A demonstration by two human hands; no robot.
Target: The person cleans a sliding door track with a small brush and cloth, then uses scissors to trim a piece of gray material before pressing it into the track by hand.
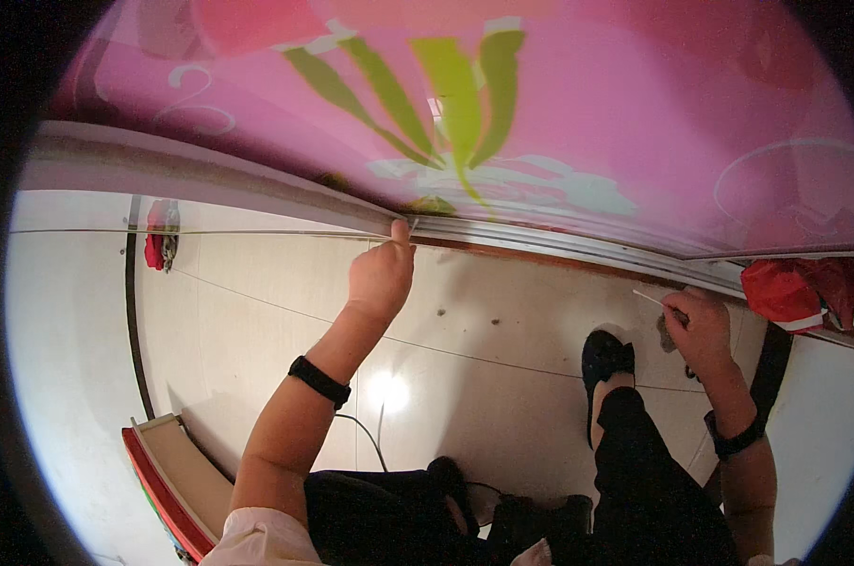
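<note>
My left hand [382, 275] is at the lower end of a pink sliding door panel [210, 170]. One finger is stretched up against the panel's edge, and the others are curled. A tiny pale streak shows beside that fingertip, too small to make out. Just right of it runs a silver metal track [559, 241] along the bottom of the pink door with a flower print [616, 113]. My right hand [701, 332], below the track's right part, pinches a thin white stick [647, 298], which points left, apart from the track.
A red crumpled bag or cloth [790, 291] lies at the track's right end. Small dark bits [495, 322] dot the pale tiled floor [502, 406]. A red-edged box [186, 472] stands at lower left, near a dark cable [375, 436]. My black shoe [604, 360] is below the track.
</note>
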